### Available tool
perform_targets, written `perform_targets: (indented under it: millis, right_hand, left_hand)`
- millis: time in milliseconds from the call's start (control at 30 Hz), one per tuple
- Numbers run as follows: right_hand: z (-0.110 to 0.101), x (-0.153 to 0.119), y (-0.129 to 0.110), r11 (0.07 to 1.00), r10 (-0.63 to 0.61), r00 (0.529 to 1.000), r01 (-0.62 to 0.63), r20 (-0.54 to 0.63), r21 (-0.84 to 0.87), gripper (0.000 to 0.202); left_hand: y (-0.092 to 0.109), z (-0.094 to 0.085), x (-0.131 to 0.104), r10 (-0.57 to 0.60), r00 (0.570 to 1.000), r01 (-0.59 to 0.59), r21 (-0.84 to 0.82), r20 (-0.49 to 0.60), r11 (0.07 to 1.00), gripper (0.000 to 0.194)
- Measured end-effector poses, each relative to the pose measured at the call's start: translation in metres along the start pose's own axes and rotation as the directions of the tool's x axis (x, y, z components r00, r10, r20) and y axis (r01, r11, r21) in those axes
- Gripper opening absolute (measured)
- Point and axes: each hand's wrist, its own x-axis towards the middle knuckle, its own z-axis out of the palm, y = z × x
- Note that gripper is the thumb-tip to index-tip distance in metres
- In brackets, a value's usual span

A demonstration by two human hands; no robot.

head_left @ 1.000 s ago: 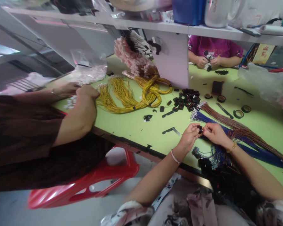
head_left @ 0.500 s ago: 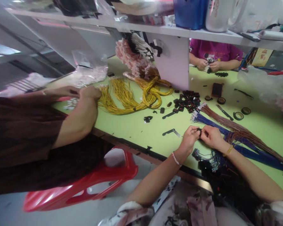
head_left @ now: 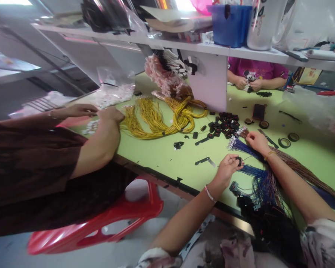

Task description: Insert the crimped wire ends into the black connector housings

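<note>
My left hand (head_left: 226, 170) pinches a small black plastic connector (head_left: 238, 160) between thumb and fingers, above the near part of the green table. Thin wires trail from the connector's side toward the right. Beyond it, my right hand (head_left: 257, 143) has its fingertips closed at the brown wires (head_left: 286, 158), close to their silvery crimped ends; how many wires it grips is hidden. Blue wires (head_left: 247, 148) with similar metal terminals lie alongside. Below my hands, a bunch of finished-looking wires with black connectors (head_left: 247, 204) hangs over the table edge.
Loose black connectors (head_left: 225, 124) are heaped mid-table near a folding knife (head_left: 205, 160) and tape rolls (head_left: 284, 143). Yellow wire bundles (head_left: 156, 132) lie left. One co-worker's arm (head_left: 107, 130) reaches in at left; another person (head_left: 252, 76) sits opposite. A red stool (head_left: 149, 201) stands below.
My hands were together at the black connector; now my right hand has moved up and away to the brown wires. My left hand keeps the connector. The view has tilted slightly upward.
</note>
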Motion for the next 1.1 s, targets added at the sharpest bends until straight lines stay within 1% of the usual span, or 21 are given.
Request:
perform_targets:
  millis: [100,200,300,400,467,600,667,733,833,1000,1100]
  right_hand:
    - [-0.006,-0.006,-0.002,0.992,-0.084,0.996,0.088,-0.042,0.093,0.013]
    - [-0.011,-0.008,-0.017,0.956,-0.168,0.985,0.173,-0.04,0.235,0.011]
    - [-0.015,-0.012,-0.038,0.88,-0.212,0.977,0.192,-0.003,0.435,0.012]
    - [-0.02,-0.024,-0.049,0.819,-0.229,0.972,0.166,0.048,0.549,0.014]
    - [-0.023,-0.037,-0.05,0.809,-0.216,0.972,0.124,0.095,0.574,0.014]
    - [-0.024,-0.068,-0.041,0.802,-0.131,0.977,0.003,0.171,0.597,0.013]
    - [-0.021,-0.082,-0.037,0.797,-0.094,0.98,-0.033,0.178,0.603,0.013]
    - [-0.019,-0.091,-0.035,0.796,-0.07,0.985,-0.039,0.156,0.605,0.015]
    - [-0.016,-0.099,-0.035,0.801,-0.052,0.992,-0.026,0.114,0.598,0.014]
    - [-0.015,-0.101,-0.037,0.817,-0.06,0.992,-0.017,0.115,0.576,0.012]
    - [-0.013,-0.101,-0.035,0.841,-0.075,0.993,0.014,0.091,0.541,0.012]
  left_hand:
    - [-0.001,0.001,-0.001,0.012,1.0,-0.012,0.005,0.013,1.0,0.032]
    - [-0.001,0.003,-0.002,0.021,0.999,-0.021,0.004,0.027,1.0,0.033]
    - [0.0,0.003,-0.003,0.035,0.998,-0.035,-0.006,0.044,0.999,0.034]
    - [0.0,0.002,-0.004,0.047,0.997,-0.046,-0.028,0.054,0.999,0.034]
    - [-0.001,0.001,-0.004,0.045,0.997,-0.042,-0.061,0.055,0.997,0.032]
    - [-0.003,-0.001,-0.001,0.041,0.998,-0.035,-0.131,0.045,0.991,0.027]
    - [-0.004,-0.002,0.0,0.042,0.998,-0.035,-0.149,0.045,0.988,0.025]
    - [-0.005,-0.002,0.001,0.044,0.998,-0.035,-0.158,0.053,0.987,0.024]
    - [-0.006,-0.003,0.002,0.053,0.997,-0.042,-0.168,0.061,0.985,0.023]
    - [-0.005,-0.002,0.001,0.045,0.998,-0.036,-0.162,0.053,0.986,0.021]
    - [-0.003,-0.002,-0.001,0.042,0.998,-0.034,-0.147,0.051,0.989,0.022]
